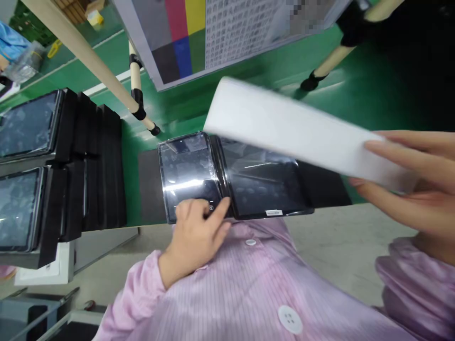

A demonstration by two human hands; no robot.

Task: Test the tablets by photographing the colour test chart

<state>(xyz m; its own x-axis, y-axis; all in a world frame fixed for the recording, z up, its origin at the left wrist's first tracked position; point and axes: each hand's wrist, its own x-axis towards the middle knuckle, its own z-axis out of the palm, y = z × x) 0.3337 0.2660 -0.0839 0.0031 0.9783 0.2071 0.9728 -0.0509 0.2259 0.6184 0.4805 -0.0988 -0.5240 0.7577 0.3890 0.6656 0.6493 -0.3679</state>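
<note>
My right hand grips one end of a long white box-like piece, slightly blurred, which slants up and left over the green table. Beneath it lie two dark, glossy tablet-like panels side by side. My left hand rests at the lower edge of the left panel, fingers apart, with some fingertips near the gap between the two. The right panel bears a small white label at its lower edge, and the white piece hides part of its top.
Stacks of black trays holding film-covered screens stand at the left. A printed colour chart and cream pipe legs rise at the back of the green table. A dark mat lies under the panels.
</note>
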